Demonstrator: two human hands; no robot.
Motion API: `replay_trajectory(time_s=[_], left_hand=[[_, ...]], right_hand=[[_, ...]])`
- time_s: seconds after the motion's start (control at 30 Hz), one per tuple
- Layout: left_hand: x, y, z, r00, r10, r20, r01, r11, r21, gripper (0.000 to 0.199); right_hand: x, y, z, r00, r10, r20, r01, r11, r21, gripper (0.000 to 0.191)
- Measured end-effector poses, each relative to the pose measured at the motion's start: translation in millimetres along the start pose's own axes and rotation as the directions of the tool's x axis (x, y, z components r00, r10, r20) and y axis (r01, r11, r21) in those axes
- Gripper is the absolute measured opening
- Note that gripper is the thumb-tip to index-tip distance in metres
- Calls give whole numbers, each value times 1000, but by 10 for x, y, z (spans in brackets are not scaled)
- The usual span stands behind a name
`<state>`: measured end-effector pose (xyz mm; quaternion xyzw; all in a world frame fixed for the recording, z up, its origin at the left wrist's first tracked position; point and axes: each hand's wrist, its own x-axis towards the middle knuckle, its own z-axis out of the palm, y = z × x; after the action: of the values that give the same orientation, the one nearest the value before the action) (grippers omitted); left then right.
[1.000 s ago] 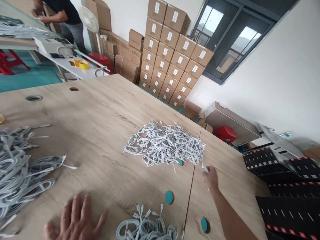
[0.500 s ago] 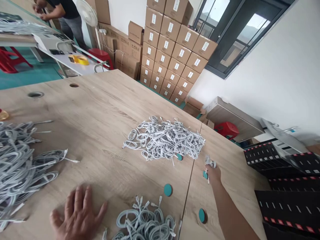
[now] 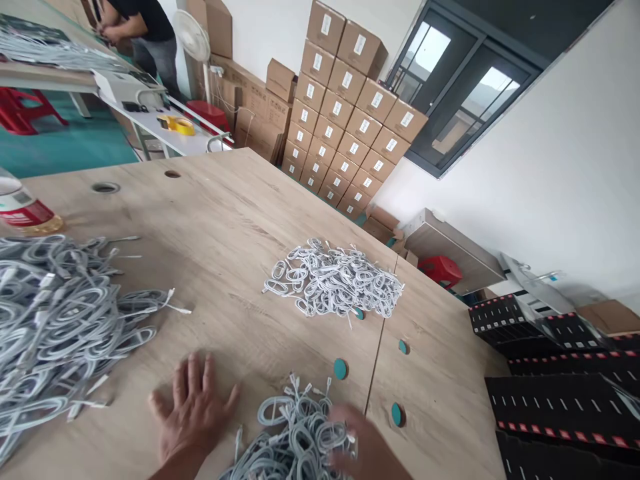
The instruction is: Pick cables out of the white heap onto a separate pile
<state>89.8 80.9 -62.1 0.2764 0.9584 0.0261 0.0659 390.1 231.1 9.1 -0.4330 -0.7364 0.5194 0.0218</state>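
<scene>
My left hand (image 3: 197, 407) lies flat on the wooden table with its fingers spread, holding nothing. My right hand (image 3: 357, 440), smeared by motion, is at the right side of a near pile of grey-white coiled cables (image 3: 293, 447). Its thumb and fingers look apart around the pile's edge, and I see no cable firmly held. Left of my left hand lies a large heap of loosely looped cables (image 3: 75, 313) with white plugs. Farther off, a wide pile of small coiled cables (image 3: 340, 280) rests on the table.
Teal round caps (image 3: 341, 369) sit in the tabletop (image 3: 220, 220) near a seam. A labelled bottle (image 3: 25, 207) stands at the left. Black racks (image 3: 555, 407) line the right side. Stacked cartons (image 3: 345, 120) stand behind; a co-worker (image 3: 147, 40) is at another table.
My right hand has come back from beside the far pile, where it held a small coiled cable, to the near pile. My left hand stays flat on the table. The view has shifted left.
</scene>
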Motion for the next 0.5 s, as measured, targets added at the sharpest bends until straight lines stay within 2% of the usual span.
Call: replay_trajectory(time_s=[0.07, 0.1, 0.13, 0.2, 0.23, 0.27, 0.3, 0.37, 0.4, 0.47, 0.5], left_hand=[[-8, -12, 32, 1000, 0, 18, 0, 1000, 11, 77], [-11, -18, 52, 1000, -3, 29, 3, 1000, 11, 76], [-14, -23, 75, 999, -9, 38, 9, 1000, 5, 76], [-20, -30, 120, 998, -20, 52, 21, 1000, -19, 77], [-24, -33, 139, 998, -23, 55, 25, 999, -35, 78], [-30, -34, 156, 998, -26, 57, 28, 998, -49, 79], [-38, -35, 169, 998, -27, 58, 30, 998, -59, 80], [-58, -36, 184, 998, -27, 61, 31, 997, -64, 80], [-68, -35, 188, 998, -27, 61, 31, 998, -61, 80], [-87, -33, 193, 998, -24, 66, 27, 999, -44, 80], [-93, -31, 195, 997, -23, 74, 26, 999, -34, 81]], right_hand=[[516, -276, -177, 979, -106, -171, 86, 989, -123, 57], [798, -441, -281, 933, -192, -305, 125, 966, -228, 56], [1081, -622, -381, 861, -299, -411, 153, 924, -351, 54], [1608, -1001, -544, 734, -480, -481, 138, 798, -586, 54], [1837, -1185, -600, 711, -536, -456, 102, 719, -687, 56], [2039, -1356, -639, 721, -564, -402, 64, 632, -772, 59], [2211, -1506, -666, 758, -563, -329, 37, 540, -841, 61], [2476, -1729, -705, 868, -468, -168, 27, 382, -924, 54], [2573, -1797, -733, 910, -399, -113, 31, 338, -941, 45], [2708, -1846, -831, 951, -297, -90, 20, 349, -937, 27], [2749, -1832, -905, 956, -271, -116, 5, 408, -913, 21]])
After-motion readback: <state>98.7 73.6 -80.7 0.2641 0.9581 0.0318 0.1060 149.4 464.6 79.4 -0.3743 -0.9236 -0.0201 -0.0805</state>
